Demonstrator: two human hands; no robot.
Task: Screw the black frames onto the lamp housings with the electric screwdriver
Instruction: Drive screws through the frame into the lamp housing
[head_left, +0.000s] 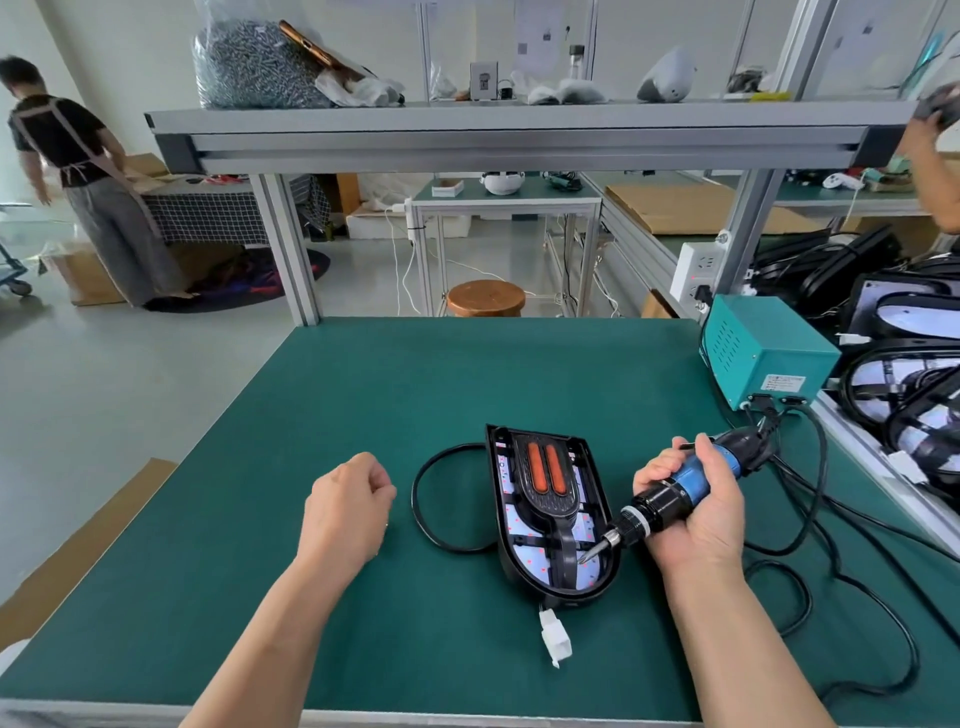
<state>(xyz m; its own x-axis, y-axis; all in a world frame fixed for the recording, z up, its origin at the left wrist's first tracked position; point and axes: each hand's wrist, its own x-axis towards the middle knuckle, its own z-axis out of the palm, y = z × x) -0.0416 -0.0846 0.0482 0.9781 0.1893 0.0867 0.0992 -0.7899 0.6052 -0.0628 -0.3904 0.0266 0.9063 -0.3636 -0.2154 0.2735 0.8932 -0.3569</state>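
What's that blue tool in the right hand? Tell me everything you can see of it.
The screwdriver has a blue body, a black nose and a metal bit. The right hand grips its body, tilting it down to the left, with the bit tip over the near right corner of the housing. A black cable runs from its rear towards the teal box.

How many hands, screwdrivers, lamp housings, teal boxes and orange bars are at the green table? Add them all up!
hands: 2, the left hand and the right hand
electric screwdriver: 1
lamp housing: 1
teal box: 1
orange bars: 2
total: 7
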